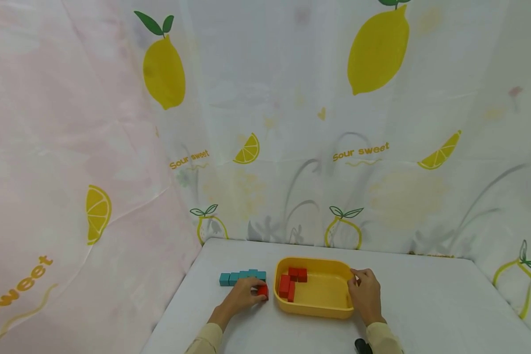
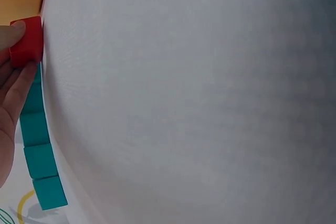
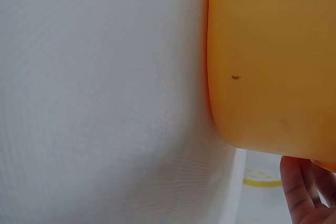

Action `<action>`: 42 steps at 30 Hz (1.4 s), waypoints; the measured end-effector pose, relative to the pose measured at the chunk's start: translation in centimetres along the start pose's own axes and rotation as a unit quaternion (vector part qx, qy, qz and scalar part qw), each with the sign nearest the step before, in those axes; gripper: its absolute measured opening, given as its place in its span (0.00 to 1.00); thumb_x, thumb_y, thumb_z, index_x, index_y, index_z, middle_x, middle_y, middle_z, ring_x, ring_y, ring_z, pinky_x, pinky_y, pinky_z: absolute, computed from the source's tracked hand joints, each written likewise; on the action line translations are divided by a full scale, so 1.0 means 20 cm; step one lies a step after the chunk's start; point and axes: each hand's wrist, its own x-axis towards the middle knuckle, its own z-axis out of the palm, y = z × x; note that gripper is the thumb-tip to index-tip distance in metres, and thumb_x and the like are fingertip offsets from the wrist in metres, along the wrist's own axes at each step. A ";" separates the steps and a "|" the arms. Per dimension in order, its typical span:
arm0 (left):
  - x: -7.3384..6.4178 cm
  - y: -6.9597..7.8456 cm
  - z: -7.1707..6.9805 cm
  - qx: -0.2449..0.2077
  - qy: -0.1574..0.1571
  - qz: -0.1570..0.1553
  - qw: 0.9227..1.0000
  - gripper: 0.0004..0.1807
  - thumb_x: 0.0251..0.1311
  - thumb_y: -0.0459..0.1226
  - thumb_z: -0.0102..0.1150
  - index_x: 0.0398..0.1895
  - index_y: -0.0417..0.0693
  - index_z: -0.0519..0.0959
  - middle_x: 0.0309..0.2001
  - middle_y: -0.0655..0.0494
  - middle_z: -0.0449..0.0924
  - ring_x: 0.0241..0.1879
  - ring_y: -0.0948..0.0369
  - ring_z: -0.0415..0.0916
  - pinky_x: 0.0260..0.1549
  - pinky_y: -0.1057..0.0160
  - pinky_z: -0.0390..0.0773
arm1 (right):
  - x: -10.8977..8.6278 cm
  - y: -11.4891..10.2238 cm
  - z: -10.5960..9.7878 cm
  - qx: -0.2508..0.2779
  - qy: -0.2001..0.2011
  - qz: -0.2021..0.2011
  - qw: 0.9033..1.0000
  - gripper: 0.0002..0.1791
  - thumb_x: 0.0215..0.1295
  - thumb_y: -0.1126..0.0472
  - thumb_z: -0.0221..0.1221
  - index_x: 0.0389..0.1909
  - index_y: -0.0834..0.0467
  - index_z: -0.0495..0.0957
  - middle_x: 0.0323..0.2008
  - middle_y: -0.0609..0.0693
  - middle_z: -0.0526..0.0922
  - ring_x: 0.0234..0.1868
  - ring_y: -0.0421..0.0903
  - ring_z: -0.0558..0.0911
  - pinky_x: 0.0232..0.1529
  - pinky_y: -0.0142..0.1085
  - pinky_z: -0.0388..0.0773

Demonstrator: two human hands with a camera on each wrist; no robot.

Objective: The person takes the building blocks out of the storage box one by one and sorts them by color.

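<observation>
A small, curtained-off space is shown; whether in a home or studio cannot be told. A white table [image 1: 429, 300] at six o'clock is enclosed from nine through three by pale, lemon-printed fabric [image 1: 287, 113] lettered "Sour sweet".

Table [image 1: 438, 307]: backed at 12 o'clock by the curtain [image 1: 292, 123].
Tray [image 1: 323, 290]: set on the table.
Tray blocks [image 1: 290, 290]: grouped inside the tray, between its 8 and 11 o'clock.
Block row [image 1: 242, 278]: laid on the table near the tray, between its 9 and 10 o'clock.
Single block [image 1: 262, 292]: held by the left hand [image 1: 243, 294], just beside the tray, at its 9 o'clock.
Right hand [image 1: 366, 295]: placed at the tray's 3 o'clock rim.
</observation>
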 end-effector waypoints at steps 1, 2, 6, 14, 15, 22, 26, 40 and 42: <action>0.00 0.00 0.00 0.000 0.000 0.002 1.000 0.16 0.55 0.35 0.71 0.46 0.41 0.83 0.42 0.58 0.82 0.42 0.66 0.78 0.41 0.73 0.79 | 0.00 0.00 0.00 0.000 0.002 -0.002 1.000 0.15 0.56 0.73 0.61 0.46 0.69 0.83 0.34 0.55 0.75 0.31 0.48 0.73 0.31 0.37 0.76; 0.00 0.00 0.00 0.000 0.000 0.004 1.000 0.16 0.54 0.35 0.71 0.46 0.40 0.83 0.41 0.58 0.83 0.41 0.66 0.78 0.41 0.72 0.79 | 0.00 0.00 0.00 0.000 0.003 -0.002 1.000 0.15 0.56 0.73 0.61 0.46 0.69 0.83 0.34 0.55 0.75 0.31 0.48 0.73 0.31 0.37 0.76; 0.01 0.00 -0.01 0.000 -0.009 -0.004 1.000 0.16 0.54 0.35 0.71 0.46 0.40 0.83 0.41 0.59 0.82 0.41 0.66 0.78 0.41 0.71 0.80 | 0.00 0.01 0.00 0.002 0.000 -0.001 1.000 0.15 0.56 0.73 0.61 0.46 0.69 0.83 0.33 0.55 0.75 0.31 0.48 0.72 0.30 0.36 0.75; 0.00 0.02 -0.04 -0.025 -0.039 -0.048 0.998 0.23 0.52 0.37 0.73 0.53 0.41 0.81 0.48 0.56 0.82 0.45 0.62 0.78 0.45 0.65 0.81 | 0.00 0.02 0.01 0.004 -0.010 0.009 1.000 0.15 0.58 0.72 0.60 0.46 0.69 0.83 0.34 0.55 0.74 0.31 0.48 0.72 0.30 0.34 0.73; 0.00 0.03 -0.05 -0.028 -0.041 -0.053 0.997 0.25 0.51 0.38 0.74 0.53 0.42 0.81 0.48 0.56 0.82 0.46 0.62 0.78 0.46 0.65 0.81 | 0.00 0.02 0.00 0.004 -0.010 0.009 1.000 0.15 0.57 0.72 0.60 0.46 0.69 0.83 0.34 0.55 0.74 0.31 0.48 0.72 0.30 0.34 0.73; 0.03 0.06 -0.11 -0.019 -0.024 -0.023 0.999 0.28 0.51 0.41 0.74 0.55 0.41 0.78 0.49 0.51 0.80 0.49 0.54 0.78 0.50 0.60 0.79 | 0.00 0.00 -0.01 0.003 -0.008 0.009 1.000 0.15 0.57 0.73 0.60 0.46 0.69 0.83 0.34 0.55 0.74 0.31 0.48 0.72 0.30 0.35 0.74; 0.06 0.10 -0.14 -0.017 -0.006 0.013 1.000 0.27 0.53 0.38 0.72 0.56 0.40 0.77 0.51 0.47 0.80 0.49 0.51 0.78 0.52 0.57 0.78 | 0.00 0.00 -0.01 -0.003 -0.011 0.012 1.000 0.15 0.58 0.72 0.60 0.47 0.69 0.82 0.35 0.56 0.74 0.32 0.49 0.72 0.32 0.37 0.76; 0.23 0.24 -0.08 -0.024 0.020 0.048 0.998 0.26 0.55 0.40 0.71 0.56 0.41 0.78 0.52 0.50 0.80 0.53 0.58 0.76 0.54 0.60 0.76 | 0.00 0.01 0.00 0.000 -0.006 0.009 1.000 0.15 0.57 0.72 0.59 0.46 0.69 0.83 0.35 0.55 0.75 0.32 0.48 0.73 0.32 0.38 0.75; 0.26 0.25 -0.07 -0.010 0.023 0.069 0.997 0.26 0.55 0.42 0.71 0.55 0.41 0.79 0.51 0.50 0.81 0.52 0.58 0.77 0.53 0.59 0.77 | 0.00 0.01 0.00 0.001 -0.007 0.009 1.000 0.15 0.57 0.73 0.60 0.46 0.69 0.82 0.35 0.56 0.75 0.32 0.49 0.73 0.31 0.38 0.75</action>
